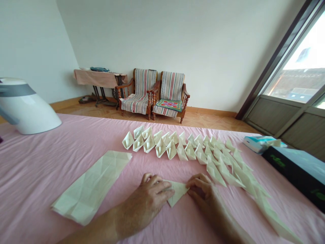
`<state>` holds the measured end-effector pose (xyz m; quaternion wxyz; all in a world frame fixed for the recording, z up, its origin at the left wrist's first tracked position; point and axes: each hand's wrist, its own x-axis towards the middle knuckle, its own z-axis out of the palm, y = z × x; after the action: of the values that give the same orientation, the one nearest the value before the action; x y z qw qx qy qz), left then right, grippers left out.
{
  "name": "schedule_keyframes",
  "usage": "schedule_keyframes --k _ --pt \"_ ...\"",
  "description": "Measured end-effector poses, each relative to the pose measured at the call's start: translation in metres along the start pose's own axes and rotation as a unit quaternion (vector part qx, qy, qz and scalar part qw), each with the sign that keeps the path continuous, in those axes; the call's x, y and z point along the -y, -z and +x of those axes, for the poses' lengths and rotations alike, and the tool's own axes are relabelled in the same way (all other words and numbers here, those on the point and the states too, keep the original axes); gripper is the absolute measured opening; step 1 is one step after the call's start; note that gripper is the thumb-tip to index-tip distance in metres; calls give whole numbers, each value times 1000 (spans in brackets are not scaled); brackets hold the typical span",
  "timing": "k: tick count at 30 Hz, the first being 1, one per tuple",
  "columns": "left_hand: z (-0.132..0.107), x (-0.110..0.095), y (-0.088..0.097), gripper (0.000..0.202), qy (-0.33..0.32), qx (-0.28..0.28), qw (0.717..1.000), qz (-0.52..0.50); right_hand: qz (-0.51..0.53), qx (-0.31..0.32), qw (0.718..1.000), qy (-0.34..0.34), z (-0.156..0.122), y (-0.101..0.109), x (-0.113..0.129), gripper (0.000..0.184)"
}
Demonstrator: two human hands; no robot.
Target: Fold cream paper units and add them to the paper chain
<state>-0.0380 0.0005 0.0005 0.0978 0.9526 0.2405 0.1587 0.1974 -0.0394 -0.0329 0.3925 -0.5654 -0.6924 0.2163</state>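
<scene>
Both my hands rest on a small folded piece of cream paper [177, 191] lying on the pink tablecloth [38, 169]. My left hand [149, 200] lies over its left part with fingers pressed down on it. My right hand [203, 193] pinches its right corner with curled fingers. Behind the hands runs a row of several finished folded paper boats [175, 147]. A large creased sheet of the same paper [93, 184] lies flat to the left.
A white and grey appliance [25, 108] stands at the far left. A tissue box [261, 144] and a dark box [297, 171] sit at the right edge. Two striped armchairs [154, 95] and a covered side table [99, 78] stand by the wall.
</scene>
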Motion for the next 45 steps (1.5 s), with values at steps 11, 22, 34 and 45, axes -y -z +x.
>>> schedule_keyframes --k 11,22,34,45 --pt "1 0 0 29 -1 7 1000 -6 -55 -25 998 -17 4 -10 -5 13" --pt "1 0 0 29 -2 -6 1000 1 -204 -87 974 47 -6 -19 3 22" --pt "1 0 1 28 -5 -2 1000 6 -315 -62 936 146 -23 -14 9 34" --pt "-1 3 9 36 28 -9 997 -70 -276 -41 945 169 -23 -16 16 35"
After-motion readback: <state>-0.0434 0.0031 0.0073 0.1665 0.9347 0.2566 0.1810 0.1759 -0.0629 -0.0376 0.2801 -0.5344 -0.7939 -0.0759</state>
